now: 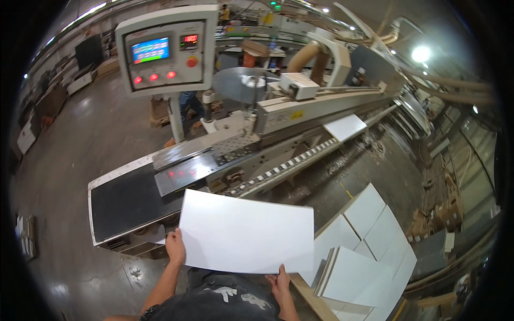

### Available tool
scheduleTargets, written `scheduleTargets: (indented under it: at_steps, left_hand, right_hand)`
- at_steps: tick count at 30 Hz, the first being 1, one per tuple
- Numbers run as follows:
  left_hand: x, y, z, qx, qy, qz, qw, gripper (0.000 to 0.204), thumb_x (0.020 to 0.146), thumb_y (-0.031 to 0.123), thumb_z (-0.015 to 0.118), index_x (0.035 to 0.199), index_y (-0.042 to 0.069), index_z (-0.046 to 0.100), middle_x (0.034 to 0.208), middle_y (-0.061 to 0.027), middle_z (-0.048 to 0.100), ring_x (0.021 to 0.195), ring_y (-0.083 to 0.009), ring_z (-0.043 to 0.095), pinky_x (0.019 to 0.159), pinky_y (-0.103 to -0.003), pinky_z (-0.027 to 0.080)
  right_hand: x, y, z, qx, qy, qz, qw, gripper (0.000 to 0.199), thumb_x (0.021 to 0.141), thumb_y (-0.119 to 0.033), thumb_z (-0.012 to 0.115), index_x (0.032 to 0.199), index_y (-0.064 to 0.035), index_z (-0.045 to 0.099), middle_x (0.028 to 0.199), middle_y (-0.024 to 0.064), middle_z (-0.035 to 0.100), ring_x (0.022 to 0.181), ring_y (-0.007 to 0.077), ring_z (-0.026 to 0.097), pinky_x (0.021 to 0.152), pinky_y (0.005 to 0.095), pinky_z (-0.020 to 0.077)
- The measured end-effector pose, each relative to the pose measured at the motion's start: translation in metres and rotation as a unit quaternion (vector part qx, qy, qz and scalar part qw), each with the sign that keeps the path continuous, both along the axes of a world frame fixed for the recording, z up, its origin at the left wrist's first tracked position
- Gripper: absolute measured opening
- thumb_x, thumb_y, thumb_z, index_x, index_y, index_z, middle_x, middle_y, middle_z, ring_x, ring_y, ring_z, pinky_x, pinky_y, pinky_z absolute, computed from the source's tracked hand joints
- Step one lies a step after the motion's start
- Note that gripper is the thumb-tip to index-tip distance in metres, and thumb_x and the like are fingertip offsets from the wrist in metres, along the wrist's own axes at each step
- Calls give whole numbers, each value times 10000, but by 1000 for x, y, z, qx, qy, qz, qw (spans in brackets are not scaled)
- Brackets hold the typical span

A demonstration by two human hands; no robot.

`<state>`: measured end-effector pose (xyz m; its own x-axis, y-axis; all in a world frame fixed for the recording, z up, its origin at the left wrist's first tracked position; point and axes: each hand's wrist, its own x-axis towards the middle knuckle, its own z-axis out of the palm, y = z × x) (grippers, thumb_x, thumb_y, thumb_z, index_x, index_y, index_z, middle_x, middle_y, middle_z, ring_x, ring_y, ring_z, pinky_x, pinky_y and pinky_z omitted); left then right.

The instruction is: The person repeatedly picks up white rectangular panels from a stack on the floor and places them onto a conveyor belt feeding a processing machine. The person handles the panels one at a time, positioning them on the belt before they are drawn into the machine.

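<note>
A white rectangular panel (246, 231) is held level in front of my body, close to the machine's near side. My left hand (175, 246) grips its left edge, thumb on top and fingers partly hidden below. At the near edge, toward the right, my right hand (280, 280) holds the same panel, its fingers partly under it. Beyond the panel lies the feed end of a long edge-processing machine, with a dark bed (131, 200) and a shiny metal plate (184, 172). Another white panel (345, 127) rests farther along the machine's roller rail (289, 170).
A control box (167, 51) with a lit screen stands on a post at the far left. Stacked white panels (356, 278) lie on a pallet at my right. Behind the machine, a person's legs (190, 107) show near a large disc (241, 84). Cardboard boxes (447, 214) sit at far right.
</note>
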<state>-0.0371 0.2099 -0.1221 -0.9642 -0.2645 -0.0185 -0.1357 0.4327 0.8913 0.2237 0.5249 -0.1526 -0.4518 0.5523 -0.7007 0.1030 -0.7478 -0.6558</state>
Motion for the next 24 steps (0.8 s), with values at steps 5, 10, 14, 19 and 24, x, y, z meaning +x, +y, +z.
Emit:
scheduleTargets:
  at_steps: [5,10,14,19,24]
  left_hand:
    - [-31,-97,-10,181,-64,143,971,432,965,417,644,781,44,525,758,-38,549,709,-138,482,673,-332,449]
    - [-50,-150,5,217,-92,218,947,419,926,404,710,827,49,508,787,-33,550,745,-129,500,698,-301,462]
    - [-58,-176,-8,215,-133,250,935,405,922,392,720,915,47,508,882,-51,572,793,-134,512,729,-304,468]
    - [-75,-171,4,197,-130,174,956,537,939,389,693,1175,-63,524,1195,-180,601,1087,-236,573,968,-345,449]
    - [-95,-169,9,87,-189,157,965,806,960,422,644,1445,-140,331,1506,-272,388,1426,-332,353,1161,-385,290]
  right_hand:
    - [-134,-29,36,98,-3,154,983,452,1040,-331,520,1266,58,478,1022,179,634,676,256,666,627,402,611]
    - [-230,-67,47,96,8,232,968,442,1034,-338,530,1268,34,488,946,144,627,703,240,664,632,397,608]
    - [-278,-86,54,100,-8,272,957,423,1028,-337,534,1239,28,503,918,138,637,711,239,669,633,413,614]
    - [-314,-100,75,116,-32,241,963,404,1035,-311,513,1249,29,473,942,155,643,714,251,675,612,429,624]
    - [-338,-97,76,123,-35,244,961,432,1045,-312,493,1293,32,415,945,161,629,700,264,668,592,429,635]
